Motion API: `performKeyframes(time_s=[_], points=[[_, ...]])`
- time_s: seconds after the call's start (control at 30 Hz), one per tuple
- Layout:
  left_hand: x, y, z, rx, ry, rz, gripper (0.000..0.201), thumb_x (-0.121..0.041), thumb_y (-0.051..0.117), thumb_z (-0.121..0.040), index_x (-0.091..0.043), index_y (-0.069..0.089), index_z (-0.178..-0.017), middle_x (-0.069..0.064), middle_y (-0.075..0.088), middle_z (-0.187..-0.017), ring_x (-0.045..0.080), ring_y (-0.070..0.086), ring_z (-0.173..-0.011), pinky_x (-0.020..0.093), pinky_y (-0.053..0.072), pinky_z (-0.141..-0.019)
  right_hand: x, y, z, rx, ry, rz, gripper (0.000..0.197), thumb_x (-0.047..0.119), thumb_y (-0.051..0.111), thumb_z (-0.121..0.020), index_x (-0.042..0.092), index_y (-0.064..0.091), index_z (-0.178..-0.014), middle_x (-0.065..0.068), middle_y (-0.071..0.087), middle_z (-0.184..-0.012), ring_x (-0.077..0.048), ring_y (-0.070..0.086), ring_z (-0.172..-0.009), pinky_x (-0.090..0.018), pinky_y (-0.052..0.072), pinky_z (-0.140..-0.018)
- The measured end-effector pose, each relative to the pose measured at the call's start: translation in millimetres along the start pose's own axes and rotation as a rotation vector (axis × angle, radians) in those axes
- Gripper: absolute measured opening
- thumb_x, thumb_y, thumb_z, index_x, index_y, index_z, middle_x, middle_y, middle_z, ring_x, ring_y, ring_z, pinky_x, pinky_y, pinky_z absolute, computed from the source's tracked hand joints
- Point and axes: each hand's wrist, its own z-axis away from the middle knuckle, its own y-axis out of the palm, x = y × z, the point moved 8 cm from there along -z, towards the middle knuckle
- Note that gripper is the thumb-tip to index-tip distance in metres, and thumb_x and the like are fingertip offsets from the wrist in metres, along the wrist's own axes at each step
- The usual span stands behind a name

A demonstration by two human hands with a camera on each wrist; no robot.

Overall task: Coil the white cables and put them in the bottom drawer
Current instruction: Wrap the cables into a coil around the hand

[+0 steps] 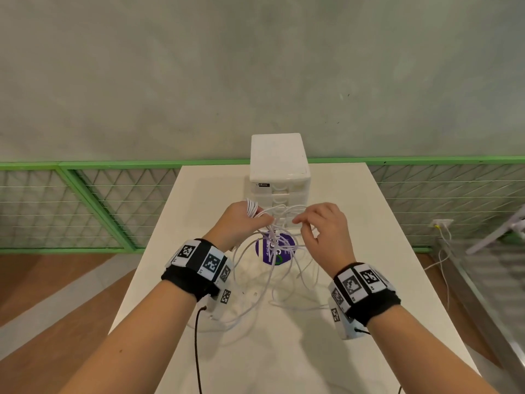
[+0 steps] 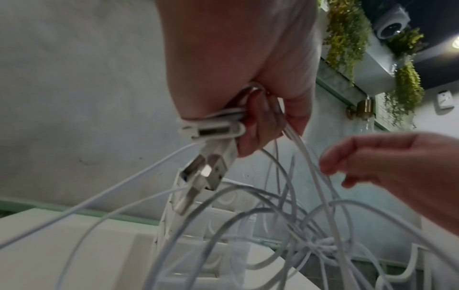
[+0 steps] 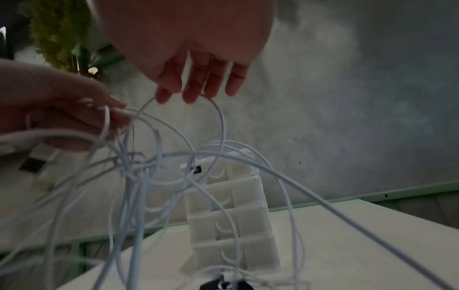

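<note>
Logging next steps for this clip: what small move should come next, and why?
Probably the right hand should feed another loop to the left hand, which grips a few coils, while most white cables hang tangled over the table.

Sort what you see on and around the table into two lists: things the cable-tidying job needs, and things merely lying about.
Needed for the job:
white cables, tangled
left hand, gripping several strands
right hand, at one loop
drawer unit, drawers closed

Merely lying about:
purple round sticker on the table
wall socket with plugged cable
green mesh fence
</note>
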Motion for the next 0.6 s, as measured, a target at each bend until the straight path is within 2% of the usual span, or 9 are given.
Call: performKeyframes(time_s=[0.1, 0.17, 0.2, 0.27, 0.33, 0.4, 0.5, 0.57, 0.6], points=[[0, 3, 3, 0.035, 0.001, 0.072, 0.04, -0.011, 0.068, -0.084, -0.016, 0.045, -0.052, -0.01, 0.04, -0.036, 0.001, 0.034, -0.027, 0.01, 0.026, -0.032, -16, 32, 13, 0.268, 0.123, 0.134, 0.029, 0.039, 0.047, -0.087, 0.033, 0.066, -0.108, 0.004, 0.067, -0.11, -0.025, 0.046, -0.12, -0.043, 0.032, -0.096], [-1, 6, 5, 0.061, 0.006, 0.081, 0.036, -0.009, 0.068, -0.084, -0.016, 0.048, -0.054, -0.012, 0.043, -0.032, 0.0, 0.037, -0.029, 0.01, 0.028, -0.035, -25, 53, 23, 0.488, 0.249, 0.128, 0.032, 0.038, 0.041, -0.094, 0.035, 0.055, -0.123, 0.007, 0.056, -0.132, -0.023, 0.029, -0.137, -0.05, 0.017, -0.109], [-1, 8, 5, 0.066, 0.011, 0.087, 0.033, -0.008, 0.068, -0.084, -0.015, 0.051, -0.057, -0.013, 0.044, -0.033, -0.001, 0.038, -0.031, 0.011, 0.029, -0.037, -25, 60, 26, 0.567, 0.276, 0.123, 0.033, 0.037, 0.039, -0.096, 0.036, 0.052, -0.126, 0.008, 0.049, -0.138, -0.021, 0.02, -0.141, -0.052, 0.01, -0.112], [-3, 10, 5, 0.086, 0.023, 0.087, 0.025, -0.006, 0.067, -0.084, -0.01, 0.054, -0.062, -0.013, 0.045, -0.034, -0.002, 0.038, -0.032, 0.011, 0.029, -0.039, -22, 70, 32, 0.689, 0.292, 0.097, 0.031, 0.038, 0.04, -0.096, 0.036, 0.056, -0.122, 0.009, 0.042, -0.144, -0.019, 0.011, -0.143, -0.055, 0.003, -0.113], [-4, 15, 7, 0.117, 0.033, 0.072, 0.023, -0.005, 0.066, -0.084, -0.007, 0.054, -0.064, -0.012, 0.044, -0.033, -0.001, 0.037, -0.03, 0.01, 0.029, -0.037, -20, 76, 37, 0.748, 0.317, 0.04, 0.027, 0.04, 0.048, -0.092, 0.03, 0.067, -0.107, 0.008, 0.044, -0.142, -0.019, 0.013, -0.142, -0.055, 0.004, -0.114], [-4, 17, 7, 0.127, 0.042, 0.054, 0.029, -0.01, 0.068, -0.084, -0.005, 0.051, -0.062, -0.01, 0.04, -0.035, 0.001, 0.034, -0.031, 0.011, 0.027, -0.036, -22, 74, 37, 0.692, 0.315, 0.02, 0.022, 0.04, 0.057, -0.087, 0.027, 0.073, -0.094, 0.007, 0.057, -0.129, -0.02, 0.029, -0.135, -0.049, 0.016, -0.111], [9, 8, 1, 0.043, 0.009, 0.007, 0.041, -0.027, 0.068, -0.086, -0.007, 0.043, -0.061, -0.003, 0.03, -0.044, 0.005, 0.025, -0.032, 0.015, 0.023, -0.036, -34, 51, 33, 0.425, 0.39, -0.089, 0.017, 0.032, 0.061, -0.085, 0.023, 0.075, -0.087, 0.003, 0.071, -0.101, -0.019, 0.059, -0.105, -0.036, 0.041, -0.094], [21, -2, -5, -0.019, -0.016, -0.022, 0.045, -0.029, 0.066, -0.087, -0.007, 0.038, -0.06, -0.001, 0.026, -0.047, 0.007, 0.024, -0.032, 0.018, 0.022, -0.039, -49, 33, 37, 0.294, 0.552, -0.191, 0.018, 0.031, 0.061, -0.085, 0.02, 0.075, -0.089, 0.002, 0.073, -0.096, -0.015, 0.063, -0.093, -0.026, 0.044, -0.082], [27, -5, -6, -0.031, -0.013, -0.048, 0.049, -0.029, 0.066, -0.087, -0.007, 0.034, -0.057, 0.0, 0.023, -0.048, 0.008, 0.024, -0.034, 0.02, 0.021, -0.042, -56, 25, 39, 0.245, 0.606, -0.211, 0.019, 0.03, 0.061, -0.085, 0.017, 0.074, -0.088, -0.001, 0.074, -0.093, -0.017, 0.064, -0.089, -0.024, 0.045, -0.077]])
